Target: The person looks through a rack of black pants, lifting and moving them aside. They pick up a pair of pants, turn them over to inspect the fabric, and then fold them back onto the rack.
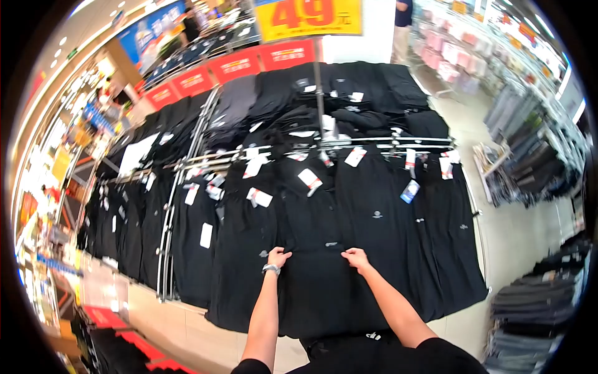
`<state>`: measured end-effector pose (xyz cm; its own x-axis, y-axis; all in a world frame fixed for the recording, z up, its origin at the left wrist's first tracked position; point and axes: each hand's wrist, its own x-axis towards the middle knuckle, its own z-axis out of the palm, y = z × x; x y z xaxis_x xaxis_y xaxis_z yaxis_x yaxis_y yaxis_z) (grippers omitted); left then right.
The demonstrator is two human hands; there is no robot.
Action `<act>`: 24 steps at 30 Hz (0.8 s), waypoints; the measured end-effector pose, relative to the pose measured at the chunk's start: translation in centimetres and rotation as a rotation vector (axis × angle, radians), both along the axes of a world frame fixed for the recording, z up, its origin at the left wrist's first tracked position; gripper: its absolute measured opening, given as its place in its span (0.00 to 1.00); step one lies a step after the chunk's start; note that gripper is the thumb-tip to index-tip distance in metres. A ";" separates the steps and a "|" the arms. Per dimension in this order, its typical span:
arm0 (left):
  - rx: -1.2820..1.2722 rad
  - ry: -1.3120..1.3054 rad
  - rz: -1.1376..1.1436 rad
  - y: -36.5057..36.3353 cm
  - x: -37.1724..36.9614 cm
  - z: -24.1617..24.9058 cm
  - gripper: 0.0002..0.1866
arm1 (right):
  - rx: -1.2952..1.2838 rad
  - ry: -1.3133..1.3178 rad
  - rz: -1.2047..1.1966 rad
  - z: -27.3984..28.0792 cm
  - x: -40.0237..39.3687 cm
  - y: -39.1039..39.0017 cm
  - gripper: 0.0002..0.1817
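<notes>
A pair of black trousers [311, 274] hangs at the front of the display rack, with a small pale logo and a white tag near its top. My left hand [278, 257], with a watch or bracelet on its wrist, pinches the left edge of the trousers. Opposite it, my right hand [356, 259] grips the right edge at about the same height. Between my hands the cloth lies fairly flat. More black trousers [380, 237] hang close on both sides, several with white and red tags. A blue tag [409, 191] hangs to the right.
Folded black garments [280, 93] are piled behind the metal rails [386, 142]. A yellow price sign [309, 19] stands on a pole above them. Grey trousers [529, 137] hang across the aisle, with folded stacks [536, 305] at lower right. A person [402, 28] stands at the back.
</notes>
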<state>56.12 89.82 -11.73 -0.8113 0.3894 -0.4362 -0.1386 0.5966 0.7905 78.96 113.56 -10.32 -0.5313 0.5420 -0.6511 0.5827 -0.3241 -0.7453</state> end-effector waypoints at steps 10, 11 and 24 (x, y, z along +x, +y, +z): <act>-0.133 0.082 -0.024 3.0 -0.1 1.2 0.29 | 0.231 -0.153 0.111 1.7 -2.5 -1.2 0.21; -0.149 0.104 -0.033 2.9 -0.2 1.0 0.28 | 0.250 -0.144 0.100 1.7 -2.4 -1.2 0.20; -0.170 -0.062 -0.017 0.9 1.5 3.2 0.35 | 0.032 -0.101 0.059 2.0 -1.0 -1.1 0.25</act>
<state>57.61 90.75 -8.58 -0.7750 0.3189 -0.5455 -0.1728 0.7234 0.6684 78.00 112.44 -8.28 -0.4950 0.5337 -0.6856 0.6728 -0.2639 -0.6912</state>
